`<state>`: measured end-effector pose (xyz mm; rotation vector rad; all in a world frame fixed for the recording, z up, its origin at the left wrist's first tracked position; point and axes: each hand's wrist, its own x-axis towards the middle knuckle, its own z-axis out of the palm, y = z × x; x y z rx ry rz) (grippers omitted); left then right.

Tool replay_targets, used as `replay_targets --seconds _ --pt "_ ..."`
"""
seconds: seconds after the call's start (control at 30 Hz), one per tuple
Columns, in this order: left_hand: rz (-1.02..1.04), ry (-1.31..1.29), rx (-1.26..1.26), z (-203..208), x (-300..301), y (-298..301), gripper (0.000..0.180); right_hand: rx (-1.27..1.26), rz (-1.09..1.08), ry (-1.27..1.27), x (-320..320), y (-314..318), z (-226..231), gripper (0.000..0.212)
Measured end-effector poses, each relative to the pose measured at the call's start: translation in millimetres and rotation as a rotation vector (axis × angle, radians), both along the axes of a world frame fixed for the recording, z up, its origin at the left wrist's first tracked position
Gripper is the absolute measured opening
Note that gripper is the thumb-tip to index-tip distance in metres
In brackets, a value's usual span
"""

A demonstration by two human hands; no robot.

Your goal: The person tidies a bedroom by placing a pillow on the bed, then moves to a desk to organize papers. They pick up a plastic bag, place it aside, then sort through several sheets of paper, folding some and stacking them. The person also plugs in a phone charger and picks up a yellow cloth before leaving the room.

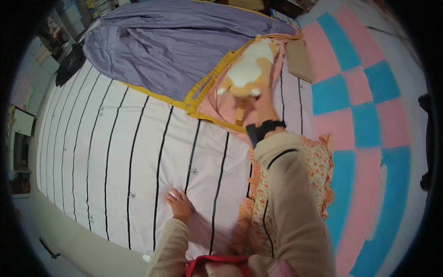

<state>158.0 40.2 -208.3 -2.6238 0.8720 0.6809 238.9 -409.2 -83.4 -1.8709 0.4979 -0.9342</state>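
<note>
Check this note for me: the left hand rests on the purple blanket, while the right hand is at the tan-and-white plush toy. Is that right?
Not quite: the head view shows the left hand resting on the white black-striped sheet. The right hand is at the tan-and-white plush toy, as you say.

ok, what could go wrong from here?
1. The right hand is at one end of the long orange-and-white plush toy; the far end might swing or drag the pink cloth with the mustard-yellow border.
2. The left hand rests spread on the white, black-striped sheet; leaning there could ruck it.
3. The beige right sleeve crosses the ruffled orange floral cloth and might pull it along.
</note>
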Motion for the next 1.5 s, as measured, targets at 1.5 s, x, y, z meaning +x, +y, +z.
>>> replay_targets --seconds 1.5 --pt "-0.045 0.163 -0.106 43.5 -135.1 71.5 0.064 0.819 -0.753 1.263 -603.6 144.6 -3.7 0.082"
